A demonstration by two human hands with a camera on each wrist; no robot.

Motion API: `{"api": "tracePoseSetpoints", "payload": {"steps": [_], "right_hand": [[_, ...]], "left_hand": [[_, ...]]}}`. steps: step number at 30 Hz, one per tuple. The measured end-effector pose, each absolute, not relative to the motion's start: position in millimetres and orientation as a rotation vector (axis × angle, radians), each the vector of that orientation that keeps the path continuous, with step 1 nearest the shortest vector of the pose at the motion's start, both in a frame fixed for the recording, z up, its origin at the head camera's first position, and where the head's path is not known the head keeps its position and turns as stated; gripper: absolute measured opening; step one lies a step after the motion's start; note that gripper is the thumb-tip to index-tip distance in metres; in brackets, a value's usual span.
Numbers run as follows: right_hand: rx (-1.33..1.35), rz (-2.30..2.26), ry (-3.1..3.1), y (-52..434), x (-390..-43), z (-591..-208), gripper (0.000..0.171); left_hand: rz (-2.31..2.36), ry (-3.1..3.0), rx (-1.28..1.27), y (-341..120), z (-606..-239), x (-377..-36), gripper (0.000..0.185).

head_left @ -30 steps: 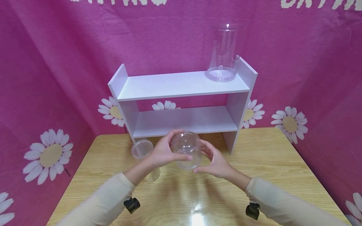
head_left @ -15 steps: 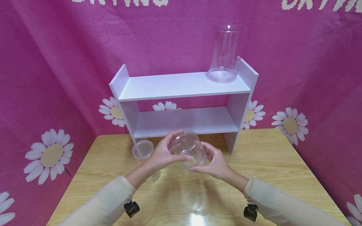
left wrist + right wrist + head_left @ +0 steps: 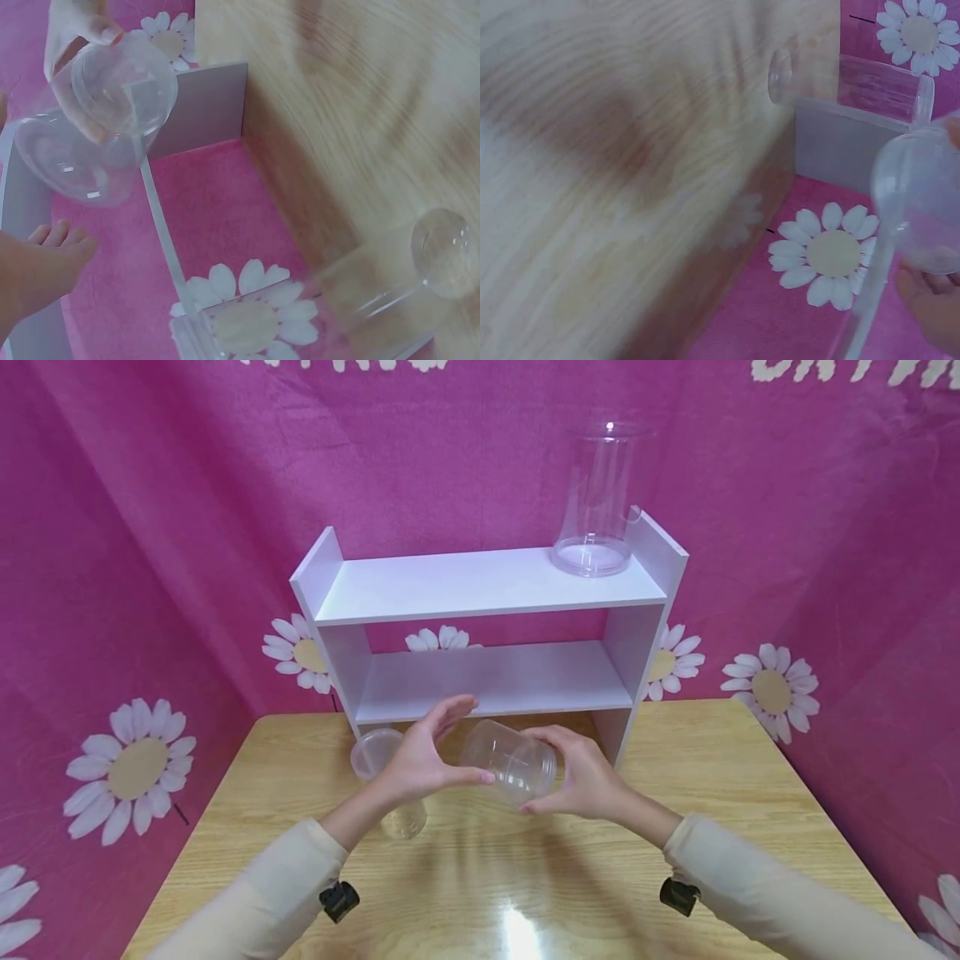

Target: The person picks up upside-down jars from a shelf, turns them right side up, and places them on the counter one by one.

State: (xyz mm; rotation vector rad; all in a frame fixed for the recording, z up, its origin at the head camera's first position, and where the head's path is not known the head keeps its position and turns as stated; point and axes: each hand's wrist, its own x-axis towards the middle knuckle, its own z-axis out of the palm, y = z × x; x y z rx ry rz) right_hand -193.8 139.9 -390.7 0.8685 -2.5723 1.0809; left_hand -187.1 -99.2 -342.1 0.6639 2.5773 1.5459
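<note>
We count three clear containers: our right hand grips one jar, left hand spread beside it; one cup stands left of the jar; one pitcher tops the shelf.

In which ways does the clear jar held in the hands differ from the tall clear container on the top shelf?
The held jar is short and lies tilted on its side; the tall container stands upright. The right hand grips the jar above the table, with the left hand beside it; the container rests untouched on the white shelf. Both are transparent and look empty.

Two clear plastic cups, one tall clear cylinder (on top), one white shelf, one wooden table
</note>
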Motion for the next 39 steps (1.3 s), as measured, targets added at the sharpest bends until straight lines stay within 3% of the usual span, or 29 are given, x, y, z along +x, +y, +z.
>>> {"api": "tracePoseSetpoints", "payload": {"steps": [11, 22, 33, 39], "right_hand": [[0.907, 0.781, -2.680, 133.0, -191.3, -378.8, 0.083], [0.857, 0.790, -2.767, 129.6, -191.0, -376.8, 0.084], [0.831, 0.871, -2.761, 126.9, -187.8, -379.4, 0.091], [0.925, 0.983, -2.651, 140.8, -192.6, -379.1, 0.097]], "left_hand": [[0.894, 2.875, 0.945, -84.0, -342.0, -179.3, 0.106], [-0.010, 3.138, 1.282, -62.9, -355.4, -171.9, 0.100], [-0.021, 3.345, 1.340, -62.3, -375.3, -176.4, 0.087], [0.272, 3.342, 1.146, -68.6, -383.2, -178.4, 0.088]]}}
